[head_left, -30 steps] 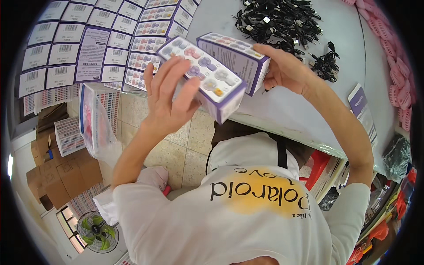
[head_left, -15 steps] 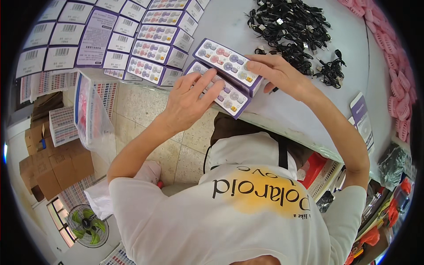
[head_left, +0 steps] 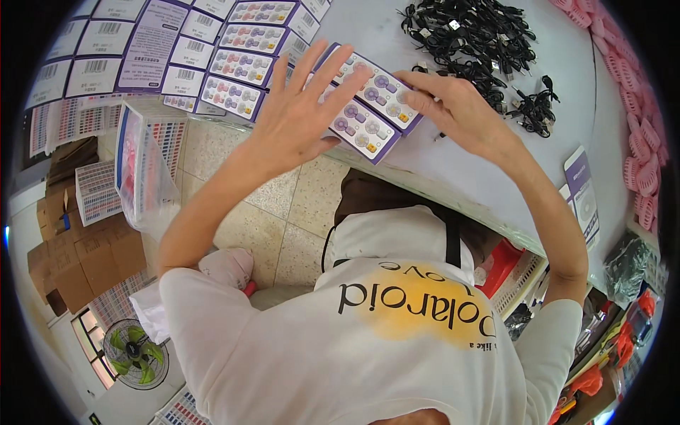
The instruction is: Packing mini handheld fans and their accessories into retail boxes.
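Observation:
Two purple-and-white cardboard boxes printed with small fans lie side by side at the table's front edge, their long sides together. Over the left part of both, my left hand [head_left: 292,117] is spread wide, fingers apart, and hides their left ends. Whether its palm touches the near box [head_left: 363,133] I cannot tell. At the right end of the far box [head_left: 384,89], my right hand [head_left: 460,112] holds on, thumb on the printed top and fingers behind the end.
Rows of similar boxes [head_left: 237,67] fill the table's left side. A heap of black cables [head_left: 467,35] lies beyond my right hand, with a smaller bunch [head_left: 536,106] nearer. Pink plastic parts [head_left: 627,92] line the right edge. An opened-out carton [head_left: 582,191] lies at right.
The gap between the two boxes has closed. My left hand has shifted left and away from me, its fingers spreading. My right hand stays at the far box's end.

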Motion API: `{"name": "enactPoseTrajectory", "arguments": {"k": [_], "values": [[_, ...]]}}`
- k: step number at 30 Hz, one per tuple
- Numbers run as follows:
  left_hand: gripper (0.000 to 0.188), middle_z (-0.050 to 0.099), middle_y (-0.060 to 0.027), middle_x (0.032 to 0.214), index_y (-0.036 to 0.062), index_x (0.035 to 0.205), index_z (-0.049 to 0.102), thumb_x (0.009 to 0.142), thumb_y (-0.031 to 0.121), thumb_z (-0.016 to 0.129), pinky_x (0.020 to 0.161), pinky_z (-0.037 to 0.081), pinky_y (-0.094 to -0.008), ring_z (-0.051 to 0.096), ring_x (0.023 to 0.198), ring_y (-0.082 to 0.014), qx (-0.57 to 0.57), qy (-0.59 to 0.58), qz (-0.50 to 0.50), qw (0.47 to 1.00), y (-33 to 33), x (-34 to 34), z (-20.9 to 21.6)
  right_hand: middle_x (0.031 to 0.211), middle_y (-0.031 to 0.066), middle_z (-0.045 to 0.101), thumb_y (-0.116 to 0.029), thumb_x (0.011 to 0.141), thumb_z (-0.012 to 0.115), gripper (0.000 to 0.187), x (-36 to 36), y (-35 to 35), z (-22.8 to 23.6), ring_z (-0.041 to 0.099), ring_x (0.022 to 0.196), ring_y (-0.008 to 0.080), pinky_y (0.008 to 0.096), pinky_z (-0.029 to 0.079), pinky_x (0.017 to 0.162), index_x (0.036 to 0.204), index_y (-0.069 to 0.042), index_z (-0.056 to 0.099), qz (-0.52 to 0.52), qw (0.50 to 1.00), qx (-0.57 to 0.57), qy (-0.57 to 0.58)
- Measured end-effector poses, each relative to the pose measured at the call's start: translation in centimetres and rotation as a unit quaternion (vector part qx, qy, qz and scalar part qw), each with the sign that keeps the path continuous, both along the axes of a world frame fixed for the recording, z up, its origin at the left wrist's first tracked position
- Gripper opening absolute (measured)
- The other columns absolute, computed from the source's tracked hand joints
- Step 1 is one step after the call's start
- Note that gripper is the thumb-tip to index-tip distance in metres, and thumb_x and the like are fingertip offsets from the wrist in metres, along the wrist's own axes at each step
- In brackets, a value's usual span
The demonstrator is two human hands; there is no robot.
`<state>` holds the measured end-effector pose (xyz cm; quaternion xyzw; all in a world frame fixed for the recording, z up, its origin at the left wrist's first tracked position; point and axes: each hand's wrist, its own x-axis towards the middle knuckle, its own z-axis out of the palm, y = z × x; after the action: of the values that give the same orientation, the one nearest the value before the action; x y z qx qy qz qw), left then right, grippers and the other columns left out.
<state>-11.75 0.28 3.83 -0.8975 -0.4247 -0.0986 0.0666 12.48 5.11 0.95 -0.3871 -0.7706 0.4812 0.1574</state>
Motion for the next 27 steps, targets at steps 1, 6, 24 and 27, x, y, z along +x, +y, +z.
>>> {"name": "enactPoseTrajectory", "arguments": {"k": [1, 6, 24, 27], "values": [[0.075, 0.039, -0.0144, 0.137, 0.0114, 0.130, 0.047, 0.061, 0.014, 0.077, 0.096, 0.036, -0.0425, 0.038, 0.123, -0.0340, -0.019, 0.025, -0.010, 0.999, 0.4, -0.1, 0.5, 0.101, 0.0124, 0.063, -0.031, 0.088, 0.060, 0.047, -0.1, -0.6, 0.1, 0.058, 0.085, 0.0214, 0.0309, 0.049, 0.077, 0.126, -0.004, 0.053, 0.003, 1.000, 0.003, 0.001], [0.064, 0.034, -0.0189, 0.142, 0.0015, 0.135, 0.038, 0.077, 0.011, 0.064, 0.106, 0.027, -0.0481, 0.034, 0.131, -0.0330, -0.166, -0.201, -0.045, 0.964, -0.3, 1.2, 7.0, 0.137, 0.0230, 0.037, -0.028, 0.073, 0.074, 0.078, 1.4, -3.3, 1.3, 0.037, 0.126, 0.0373, 0.0413, 0.034, 0.102, 0.136, -0.002, 0.036, -0.099, 0.967, 0.233, 0.020], [0.015, 0.051, -0.0250, 0.105, 0.0037, 0.073, 0.053, 0.072, -0.009, 0.059, 0.082, 0.045, -0.0343, 0.057, 0.095, -0.0341, -0.260, -0.533, -0.202, 0.780, -5.6, 5.7, 10.5, 0.127, 0.0290, 0.036, -0.032, 0.059, 0.081, 0.089, -4.9, -5.3, 1.5, 0.042, 0.112, 0.0404, 0.0501, 0.039, 0.082, 0.134, -0.007, 0.038, -0.055, 0.927, 0.332, -0.162], [0.013, 0.062, -0.0131, 0.089, 0.0000, 0.085, 0.059, 0.077, -0.009, 0.052, 0.081, 0.046, -0.0401, 0.060, 0.083, -0.0293, -0.085, -0.489, 0.003, 0.868, -7.8, 4.0, 5.8, 0.121, 0.0252, 0.039, -0.030, 0.058, 0.079, 0.087, -4.5, -4.8, 2.2, 0.044, 0.106, 0.0374, 0.0474, 0.039, 0.080, 0.133, -0.008, 0.040, -0.053, 0.939, 0.306, -0.147]]}}
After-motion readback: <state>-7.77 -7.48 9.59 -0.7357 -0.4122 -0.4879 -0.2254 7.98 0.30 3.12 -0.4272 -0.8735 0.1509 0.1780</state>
